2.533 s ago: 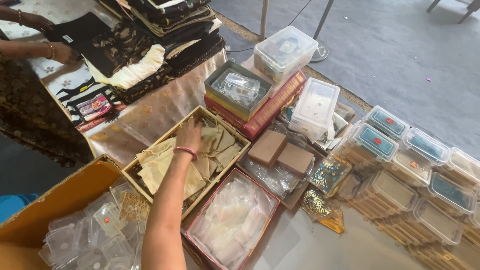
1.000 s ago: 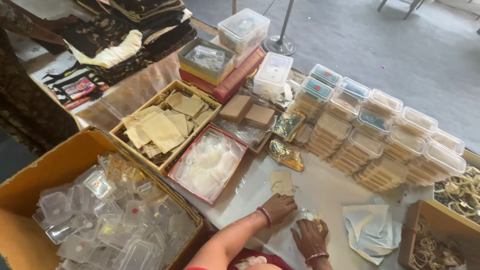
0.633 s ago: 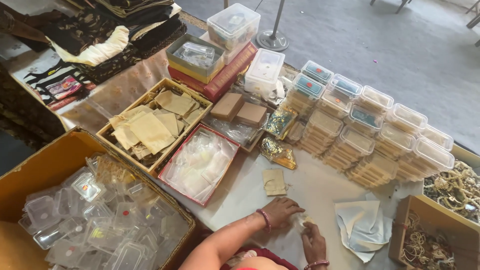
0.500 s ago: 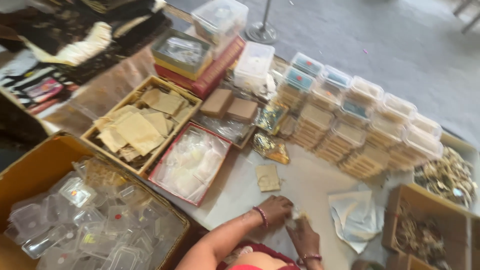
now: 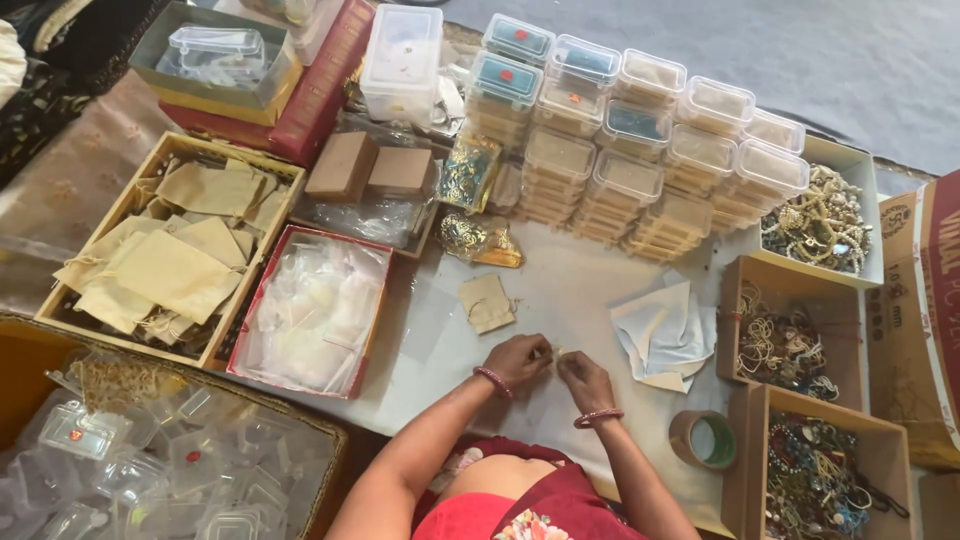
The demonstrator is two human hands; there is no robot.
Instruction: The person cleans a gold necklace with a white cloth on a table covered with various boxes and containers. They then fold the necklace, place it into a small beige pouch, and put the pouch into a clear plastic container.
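Hands, left [image 5: 520,358] and right [image 5: 585,378], met fingertip to fingertip over the white table [image 5: 560,290], pinching something too small to identify; it could slip, since only fingertips held it.

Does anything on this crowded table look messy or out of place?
Mostly it is tidy. The odd bits: one small beige pouch lies alone on the white table, outside its tray of pouches, and a loose pile of pale cloths sits crumpled beside the right hand.
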